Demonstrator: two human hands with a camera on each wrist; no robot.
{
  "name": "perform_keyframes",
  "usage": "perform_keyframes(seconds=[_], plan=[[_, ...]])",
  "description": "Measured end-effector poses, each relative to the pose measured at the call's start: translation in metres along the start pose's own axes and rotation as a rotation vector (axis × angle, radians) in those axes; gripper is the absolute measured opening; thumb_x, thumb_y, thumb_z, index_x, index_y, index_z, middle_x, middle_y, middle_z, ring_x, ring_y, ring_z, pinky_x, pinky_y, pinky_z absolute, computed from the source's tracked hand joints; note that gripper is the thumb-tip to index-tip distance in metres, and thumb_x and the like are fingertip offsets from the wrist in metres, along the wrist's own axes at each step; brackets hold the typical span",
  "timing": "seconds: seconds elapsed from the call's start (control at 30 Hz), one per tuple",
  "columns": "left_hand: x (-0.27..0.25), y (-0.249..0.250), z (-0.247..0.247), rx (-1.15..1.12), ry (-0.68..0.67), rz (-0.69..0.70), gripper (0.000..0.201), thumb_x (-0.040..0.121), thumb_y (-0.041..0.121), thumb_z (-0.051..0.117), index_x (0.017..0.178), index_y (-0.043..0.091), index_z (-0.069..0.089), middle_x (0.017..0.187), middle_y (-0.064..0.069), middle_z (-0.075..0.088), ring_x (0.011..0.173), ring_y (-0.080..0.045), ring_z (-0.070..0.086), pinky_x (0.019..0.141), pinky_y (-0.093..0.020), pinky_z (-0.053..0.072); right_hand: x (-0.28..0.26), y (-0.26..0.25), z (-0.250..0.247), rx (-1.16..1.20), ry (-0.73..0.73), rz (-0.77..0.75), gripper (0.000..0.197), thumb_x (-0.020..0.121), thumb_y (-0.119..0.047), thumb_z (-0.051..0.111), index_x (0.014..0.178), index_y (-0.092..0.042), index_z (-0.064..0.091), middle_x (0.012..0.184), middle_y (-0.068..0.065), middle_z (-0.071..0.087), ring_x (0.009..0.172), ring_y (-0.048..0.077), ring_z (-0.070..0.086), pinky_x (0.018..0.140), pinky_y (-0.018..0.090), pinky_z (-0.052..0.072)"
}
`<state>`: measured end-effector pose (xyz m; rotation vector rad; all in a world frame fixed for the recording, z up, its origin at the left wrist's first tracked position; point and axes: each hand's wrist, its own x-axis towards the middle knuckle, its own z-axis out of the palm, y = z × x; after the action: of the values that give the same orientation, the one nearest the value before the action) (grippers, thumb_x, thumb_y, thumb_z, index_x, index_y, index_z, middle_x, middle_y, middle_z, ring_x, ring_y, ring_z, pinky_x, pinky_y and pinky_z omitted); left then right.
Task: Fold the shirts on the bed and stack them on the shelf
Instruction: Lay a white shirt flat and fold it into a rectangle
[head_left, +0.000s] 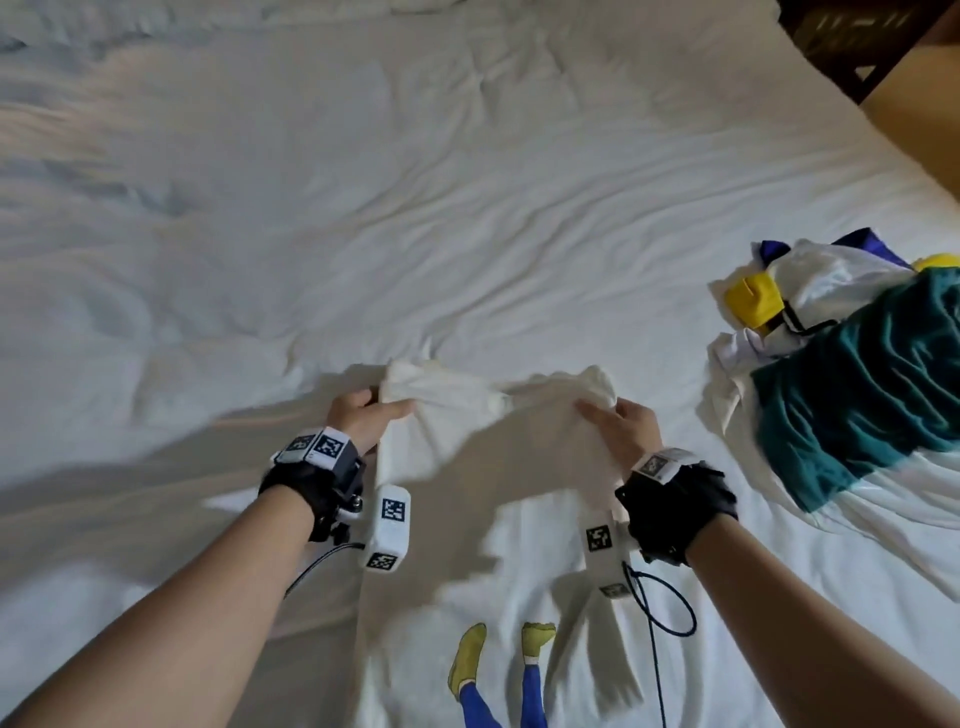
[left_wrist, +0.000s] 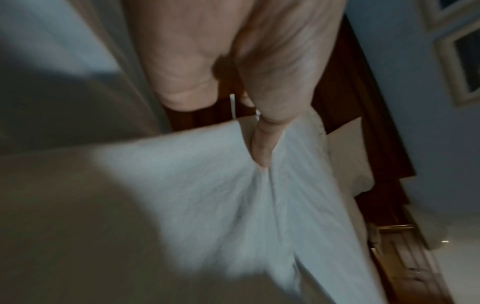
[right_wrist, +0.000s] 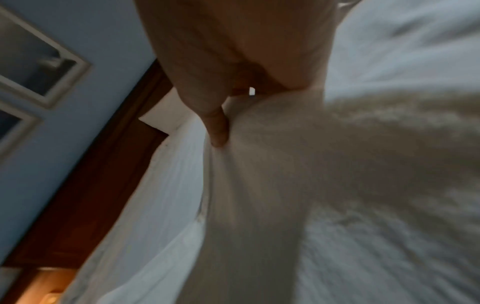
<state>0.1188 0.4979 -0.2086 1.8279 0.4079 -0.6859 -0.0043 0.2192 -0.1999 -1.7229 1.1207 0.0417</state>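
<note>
White shirt (head_left: 498, 525) is on the bed (head_left: 363, 208), front and centre, long axis running away from the person, its printed figure's feet toward the far end. Left hand (head_left: 358, 421) and right hand (head_left: 626, 423) each pinch a far corner, fingers clamped on the cloth, held up. Pile of unfolded shirts (head_left: 852, 364) lies at the right bed edge.

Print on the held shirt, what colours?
Yellow and blue on the white shirt; clearest in the head view.
</note>
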Motion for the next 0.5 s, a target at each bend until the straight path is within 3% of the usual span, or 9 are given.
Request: perform_keyframes(seconds=[0.1, 0.17, 0.23, 0.33, 0.4, 0.5], plan=[[-0.023, 0.044, -0.016, -0.237, -0.004, 0.152, 0.023, 0.074, 0.017, 0.082, 0.095, 0.011, 0.073, 0.104, -0.013, 0.073, 0.105, -0.032, 0.067, 0.101, -0.053, 0.047, -0.012, -0.046, -0.007, 0.206, -0.008, -0.176, 0.018, 0.075, -0.03, 0.075, 0.075, -0.013, 0.069, 0.082, 0.011, 0.07, 0.076, 0.021, 0.061, 0.071, 0.038, 0.051], [-0.042, 0.089, -0.036, -0.337, -0.018, 0.311, 0.017, 0.082, 0.01, 0.075, 0.098, 0.011, 0.072, 0.109, -0.016, 0.071, 0.104, -0.031, 0.066, 0.102, -0.053, 0.045, -0.025, -0.094, -0.016, 0.32, -0.018, -0.302, 0.008, 0.085, -0.016, 0.07, 0.077, -0.015, 0.068, 0.076, 0.006, 0.067, 0.068, 0.014, 0.057, 0.063, 0.027, 0.047], [-0.061, 0.137, -0.058, -0.374, -0.031, 0.461, 0.014, 0.085, 0.008, 0.07, 0.098, 0.013, 0.071, 0.11, -0.016, 0.07, 0.103, -0.031, 0.066, 0.1, -0.052, 0.047, -0.038, -0.147, -0.029, 0.453, -0.036, -0.424, 0.01, 0.088, -0.008, 0.064, 0.082, -0.015, 0.069, 0.073, 0.001, 0.065, 0.062, 0.009, 0.056, 0.06, 0.022, 0.047], [-0.091, 0.192, -0.089, -0.458, -0.036, 0.628, 0.013, 0.087, 0.008, 0.067, 0.094, 0.017, 0.072, 0.1, -0.008, 0.072, 0.094, -0.027, 0.067, 0.088, -0.044, 0.054, -0.057, -0.207, -0.046, 0.625, -0.095, -0.546, 0.011, 0.085, -0.007, 0.063, 0.085, -0.015, 0.071, 0.079, 0.002, 0.066, 0.074, 0.017, 0.058, 0.069, 0.032, 0.047], [-0.108, 0.207, -0.104, -0.506, -0.043, 0.687, 0.012, 0.087, 0.01, 0.067, 0.092, 0.02, 0.073, 0.1, -0.006, 0.071, 0.096, -0.024, 0.067, 0.087, -0.042, 0.054, -0.069, -0.226, -0.051, 0.671, -0.109, -0.581, 0.017, 0.086, -0.004, 0.06, 0.082, -0.016, 0.071, 0.077, 0.0, 0.064, 0.076, 0.016, 0.055, 0.069, 0.033, 0.044], [-0.119, 0.188, -0.118, -0.508, -0.028, 0.718, 0.015, 0.086, 0.01, 0.067, 0.095, 0.02, 0.073, 0.102, -0.004, 0.072, 0.097, -0.023, 0.067, 0.087, -0.039, 0.053, -0.085, -0.222, -0.048, 0.671, -0.169, -0.627, 0.028, 0.086, 0.007, 0.052, 0.086, -0.015, 0.07, 0.082, 0.0, 0.068, 0.082, 0.015, 0.061, 0.075, 0.031, 0.053]])
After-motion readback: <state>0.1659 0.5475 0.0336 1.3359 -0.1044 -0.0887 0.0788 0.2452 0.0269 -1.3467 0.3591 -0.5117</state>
